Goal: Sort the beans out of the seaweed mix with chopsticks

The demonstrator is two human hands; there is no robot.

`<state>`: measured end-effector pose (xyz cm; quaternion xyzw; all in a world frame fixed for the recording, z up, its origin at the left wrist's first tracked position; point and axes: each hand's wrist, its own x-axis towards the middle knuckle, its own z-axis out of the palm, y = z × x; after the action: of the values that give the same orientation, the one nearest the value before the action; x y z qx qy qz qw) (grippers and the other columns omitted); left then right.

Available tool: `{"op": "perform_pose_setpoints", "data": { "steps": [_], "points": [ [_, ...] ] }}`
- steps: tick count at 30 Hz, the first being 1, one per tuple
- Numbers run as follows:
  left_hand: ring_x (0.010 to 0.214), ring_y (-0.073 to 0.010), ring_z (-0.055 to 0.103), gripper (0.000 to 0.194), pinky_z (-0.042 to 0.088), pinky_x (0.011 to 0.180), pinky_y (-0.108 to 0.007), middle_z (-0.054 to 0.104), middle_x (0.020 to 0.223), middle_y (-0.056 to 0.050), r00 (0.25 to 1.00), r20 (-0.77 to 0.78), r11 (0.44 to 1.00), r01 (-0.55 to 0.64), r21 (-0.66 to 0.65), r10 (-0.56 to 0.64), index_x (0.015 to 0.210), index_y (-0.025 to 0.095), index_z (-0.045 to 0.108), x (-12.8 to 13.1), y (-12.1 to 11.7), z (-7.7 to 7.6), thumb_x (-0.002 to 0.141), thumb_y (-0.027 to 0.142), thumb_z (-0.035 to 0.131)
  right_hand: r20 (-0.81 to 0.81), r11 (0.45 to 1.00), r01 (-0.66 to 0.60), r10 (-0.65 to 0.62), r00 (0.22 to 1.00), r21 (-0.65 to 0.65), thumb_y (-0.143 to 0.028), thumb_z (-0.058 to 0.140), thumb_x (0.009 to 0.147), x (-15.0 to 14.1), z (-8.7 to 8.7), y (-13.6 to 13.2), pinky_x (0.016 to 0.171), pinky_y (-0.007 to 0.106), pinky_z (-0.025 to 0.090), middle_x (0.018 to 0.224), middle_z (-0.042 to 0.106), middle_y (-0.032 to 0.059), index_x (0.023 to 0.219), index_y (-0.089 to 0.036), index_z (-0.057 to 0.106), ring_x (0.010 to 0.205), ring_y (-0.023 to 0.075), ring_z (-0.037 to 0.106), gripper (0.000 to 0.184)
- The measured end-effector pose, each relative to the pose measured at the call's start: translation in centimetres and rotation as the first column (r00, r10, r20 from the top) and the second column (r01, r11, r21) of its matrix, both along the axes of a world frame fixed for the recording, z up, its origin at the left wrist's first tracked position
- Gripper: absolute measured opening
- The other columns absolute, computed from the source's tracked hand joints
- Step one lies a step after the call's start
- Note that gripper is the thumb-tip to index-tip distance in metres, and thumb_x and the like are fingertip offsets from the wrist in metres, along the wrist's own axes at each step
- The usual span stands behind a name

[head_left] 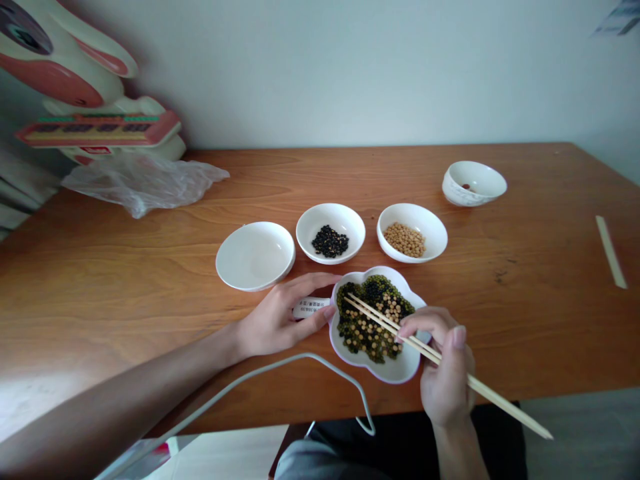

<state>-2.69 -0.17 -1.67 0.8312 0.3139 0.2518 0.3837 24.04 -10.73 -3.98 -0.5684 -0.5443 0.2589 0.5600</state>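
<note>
My right hand [447,370] is closed around a pair of wooden chopsticks [507,405], whose tips reach into a flower-shaped dish [395,373] with a lilac rim. Mixed in this dish are green beans, dark beans and pale soybeans [370,328]. No bean shows clearly between the chopstick tips. My left hand [283,317] holds the dish's left edge with thumb and fingers. A white printed label [309,307] shows between that thumb and forefinger. Behind the dish stand a bowl of black beans [330,241], a bowl of soybeans [405,240] and an empty white bowl [256,257].
Farther back on the right is a patterned white bowl [473,190] with a little something reddish inside. A pale strip [611,252] lies at the right. Clear plastic [145,180] and a toy keyboard [100,130] occupy the back left. A white cable [250,371] crosses the front edge.
</note>
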Motion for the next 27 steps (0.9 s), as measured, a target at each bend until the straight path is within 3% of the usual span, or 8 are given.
{"op": "perform_pose_setpoints", "data": {
  "steps": [8,19,27],
  "points": [
    [0.133,-0.0244,0.067,0.053,0.055,0.114,-0.033,0.064,0.152,-0.01,1.0,0.01,1.0,0.006,0.014,-0.006,0.153,0.022,0.054,0.07,0.03,0.03,0.102,0.028,0.067,-0.027,1.0,0.007,-0.006,1.0,0.03,-0.048,0.019,0.113,-0.21,-0.06,0.17,0.082,0.044,0.039,0.084,0.064,0.0064,0.081,-0.027,0.074,0.091,0.0261,0.058,0.067],
    [0.133,-0.0248,0.067,0.052,0.054,0.114,-0.033,0.065,0.151,-0.011,1.0,0.011,1.0,0.01,0.013,-0.01,0.152,0.022,0.055,0.09,0.0,0.17,0.102,0.028,0.066,-0.022,0.999,-0.042,0.041,0.999,-0.014,-0.064,0.009,0.109,0.0,0.15,0.0,0.088,0.045,0.036,0.089,0.063,0.0058,0.083,-0.028,0.071,0.095,0.0272,0.055,0.077],
    [0.132,-0.0257,0.068,0.051,0.054,0.114,-0.034,0.065,0.15,-0.011,1.0,0.015,1.0,0.004,0.012,-0.004,0.151,0.022,0.056,0.18,0.04,0.28,0.101,0.029,0.067,0.012,0.999,-0.05,0.05,0.999,-0.013,-0.061,0.014,0.11,0.0,0.12,0.21,0.088,0.045,0.038,0.089,0.065,0.0053,0.084,-0.028,0.073,0.096,0.0272,0.056,0.072]
  ]
}}
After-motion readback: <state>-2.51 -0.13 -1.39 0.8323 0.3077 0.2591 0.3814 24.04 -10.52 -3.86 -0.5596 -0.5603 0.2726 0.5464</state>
